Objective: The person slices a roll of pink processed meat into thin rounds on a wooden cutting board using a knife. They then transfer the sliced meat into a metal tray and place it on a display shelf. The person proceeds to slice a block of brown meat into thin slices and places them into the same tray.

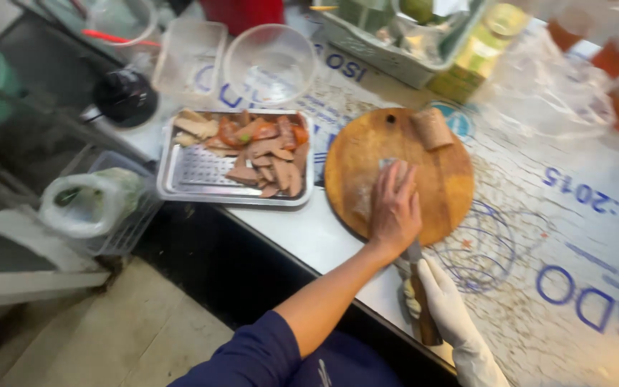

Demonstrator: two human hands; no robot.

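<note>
Here, left hand (pixel 394 209) bare, fingers flat and unclenched, pressing a pale piece (pixel 393 169) on the round wooden board (pixel 367 154). Right hand (pixel 447 304), gloved, clenched on the knife handle (pixel 423 308), nearer, long axis running near to far, toward the piece just beyond.

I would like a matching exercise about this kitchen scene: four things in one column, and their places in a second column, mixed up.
Things:
1. left hand
2. right hand
3. meat slices
4. clear bowl

Places:
A. in the metal tray
B. behind the tray, empty
C. pressing food on the round board
D. in a white glove, on the knife handle

Pairs: 1-C, 2-D, 3-A, 4-B
</note>
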